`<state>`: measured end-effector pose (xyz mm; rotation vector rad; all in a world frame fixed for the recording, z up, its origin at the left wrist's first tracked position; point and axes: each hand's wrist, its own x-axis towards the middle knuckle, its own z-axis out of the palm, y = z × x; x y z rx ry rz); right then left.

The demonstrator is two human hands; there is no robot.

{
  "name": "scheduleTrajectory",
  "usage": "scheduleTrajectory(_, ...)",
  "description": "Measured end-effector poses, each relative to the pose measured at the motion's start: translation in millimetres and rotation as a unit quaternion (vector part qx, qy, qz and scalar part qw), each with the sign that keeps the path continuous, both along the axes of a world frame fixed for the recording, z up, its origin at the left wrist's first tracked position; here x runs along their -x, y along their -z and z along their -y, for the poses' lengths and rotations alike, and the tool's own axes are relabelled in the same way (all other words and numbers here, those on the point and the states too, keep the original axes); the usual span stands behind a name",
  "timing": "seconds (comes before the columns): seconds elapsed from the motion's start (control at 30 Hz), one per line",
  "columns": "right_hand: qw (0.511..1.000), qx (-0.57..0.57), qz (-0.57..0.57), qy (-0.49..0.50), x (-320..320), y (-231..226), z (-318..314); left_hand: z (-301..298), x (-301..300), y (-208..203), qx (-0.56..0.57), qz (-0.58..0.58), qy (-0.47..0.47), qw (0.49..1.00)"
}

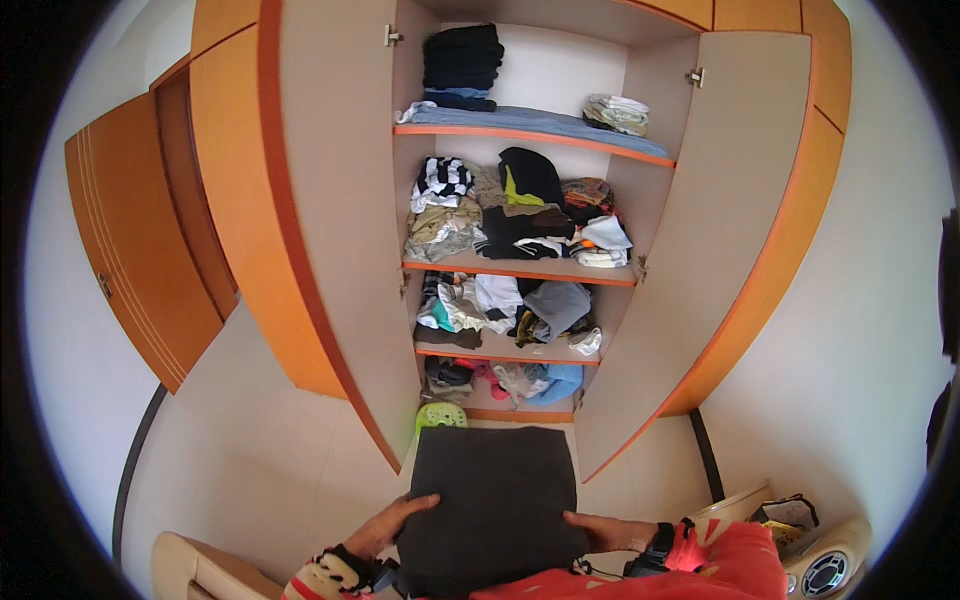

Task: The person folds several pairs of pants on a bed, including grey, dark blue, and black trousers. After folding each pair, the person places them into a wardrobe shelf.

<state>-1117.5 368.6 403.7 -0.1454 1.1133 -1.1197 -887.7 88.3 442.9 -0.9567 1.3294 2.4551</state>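
Both hands are on the cloth here: our left hand [395, 522] lies flat, fingers spread, on the near left corner of a dark grey folded cloth [492, 505], and our right hand [605, 530] presses its near right edge, fingers laid along the side. Neither is clenched; we'd say both are open and pressing rather than pinching, though the right fingertips may curl under the edge, and we cannot tell that for sure. The cloth sits squarely between the two hands and runs straight ahead of us, its long axis pointing away toward the wardrobe, with each hand about equally near its own side. What carries the cloth is hidden beneath it.

Just past the far edge, a small green stool [440, 415] peeks out by the wardrobe's foot. Then the open wardrobe [340, 220] itself, both doors swung wide. Its lower shelves are stuffed with loosely piled clothes [515, 225], in mixed colours, some spilling forward. Higher up, a neat black stack [460, 65] stands on the top shelf, left, with a small pale bundle [616, 113] well apart to the right.
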Motion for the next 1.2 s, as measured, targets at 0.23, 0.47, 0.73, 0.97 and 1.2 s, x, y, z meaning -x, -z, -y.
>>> scheduleTrajectory(0.23,0.974,0.042,-0.050,0.219,85,-38,13,10,109,-93,0.121,-0.083,0.038,0.988)
scheduleTrajectory(0.47,0.921,0.169,-0.160,0.312,178,-127,18,43,207,-171,0.134,-0.245,0.130,0.951)
scheduleTrajectory(0.73,0.857,0.229,-0.120,0.446,240,-236,42,85,289,-258,0.224,-0.388,0.082,0.890)
scheduleTrajectory(0.97,0.755,0.224,-0.273,0.553,260,-341,83,133,368,-330,0.167,-0.535,0.138,0.816)
scheduleTrajectory(1.2,0.709,0.264,-0.361,0.545,292,-449,163,182,440,-405,0.251,-0.608,-0.009,0.753)
